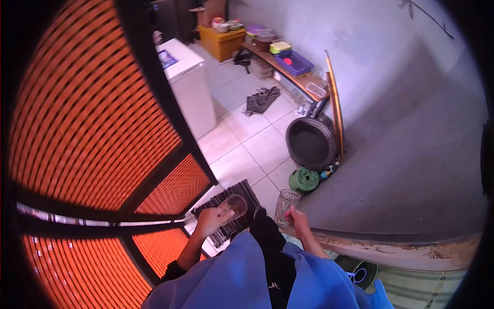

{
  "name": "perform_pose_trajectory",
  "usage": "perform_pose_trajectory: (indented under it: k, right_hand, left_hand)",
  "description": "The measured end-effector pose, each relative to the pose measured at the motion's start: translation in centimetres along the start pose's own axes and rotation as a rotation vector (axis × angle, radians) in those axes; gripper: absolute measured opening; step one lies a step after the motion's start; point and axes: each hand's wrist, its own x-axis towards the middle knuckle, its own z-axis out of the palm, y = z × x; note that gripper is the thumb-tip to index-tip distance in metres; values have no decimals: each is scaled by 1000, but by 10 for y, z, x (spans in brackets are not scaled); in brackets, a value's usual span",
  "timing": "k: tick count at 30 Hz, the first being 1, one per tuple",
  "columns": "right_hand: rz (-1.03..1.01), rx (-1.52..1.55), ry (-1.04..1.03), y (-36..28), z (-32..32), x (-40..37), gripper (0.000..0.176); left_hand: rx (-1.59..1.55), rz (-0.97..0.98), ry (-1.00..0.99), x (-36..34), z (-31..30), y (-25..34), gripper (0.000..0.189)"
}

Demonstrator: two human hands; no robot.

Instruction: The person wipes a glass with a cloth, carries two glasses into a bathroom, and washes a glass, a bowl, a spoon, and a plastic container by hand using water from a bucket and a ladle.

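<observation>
My left hand (212, 221) is closed around a clear, rounded cup (236, 204), held low in front of my body with its mouth tipped away from me. To the right, my right hand (299, 218) grips a tall clear drinking glass (284, 203) with a raised pattern on its sides. The two vessels are apart, with my dark-clad leg showing between them. Below the cup lies a dark striped mat (226, 238). Just beyond the glass sits a green round container with holes (303, 180), on the floor by the wall.
Orange lattice panels (92, 103) in dark frames stand at my left. Large black pans (311, 143) and wooden poles (334, 108) lean at the right wall. A low bench (303, 82) holds containers. A crumpled striped cloth (261, 100) lies on the tiles near a white cabinet (190, 87).
</observation>
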Motion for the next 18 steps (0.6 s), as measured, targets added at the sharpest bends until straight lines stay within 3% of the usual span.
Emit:
perform_pose_trajectory:
  k: [2, 4, 5, 6, 8, 10, 12, 13, 15, 16, 17, 18]
  right_hand:
    - [-81, 1, -1, 24, -13, 25, 36]
    - [-131, -25, 163, 27, -17, 45, 35]
    - [-117, -21, 207, 28, -22, 58, 36]
    - [-123, 6, 221, 28, -26, 72, 36]
    - [22, 101, 300, 32, -41, 113, 36]
    - [100, 137, 406, 22, -56, 162, 38]
    - [299, 47, 447, -8, -79, 206, 39]
    - [265, -36, 560, 4, -98, 255, 40]
    - [-26, -133, 613, -22, -132, 313, 41]
    - [-46, -166, 639, -56, -139, 327, 42]
    - [-65, -195, 665, -90, -143, 338, 43]
    - [-73, -31, 676, -109, -147, 353, 40]
  left_hand:
    - [-139, 82, 2, 30, 3, -6, 41]
    - [-290, -33, -136, 69, 8, -8, 39]
    - [-339, 143, -178, 103, 24, -31, 40]
    - [-468, 78, -192, 125, 29, -21, 42]
    - [-353, 38, -229, 200, 49, -17, 44]
    - [-226, 80, -271, 265, 56, 29, 43]
    - [22, 328, -366, 346, 76, 77, 43]
    - [-120, 286, -514, 378, 76, 119, 43]
    - [-365, 251, -761, 425, 66, 197, 42]
    - [-461, 273, -849, 444, 55, 230, 42]
    - [-571, 176, -938, 475, 66, 243, 41]
    - [-686, 74, -1024, 493, 64, 261, 39]
